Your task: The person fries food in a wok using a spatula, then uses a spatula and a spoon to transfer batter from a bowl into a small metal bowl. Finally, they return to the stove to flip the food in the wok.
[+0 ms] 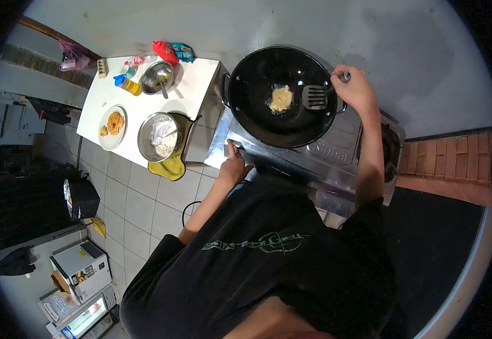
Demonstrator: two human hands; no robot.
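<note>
My right hand [354,87] is wrapped round the handle of a slotted spatula [315,98], whose dark blade is inside a large black wok [280,133]. A pale golden piece of batter [281,99] fries in the wok, to the left of the blade and apart from it. My left hand [234,168] is at the front left edge of the steel gas stove [333,144], its index finger stretched out against the metal and its thumb apart. Nothing shows in that hand.
On the white table [192,85] at left are a plate [105,129] with fried pieces, a steel bowl [142,148] of white flour or batter, a smaller bowl [151,69] with a spoon, a yellow bottle [131,86] and a red bottle [165,52]. A yellow-green cloth [169,169] hangs over its edge.
</note>
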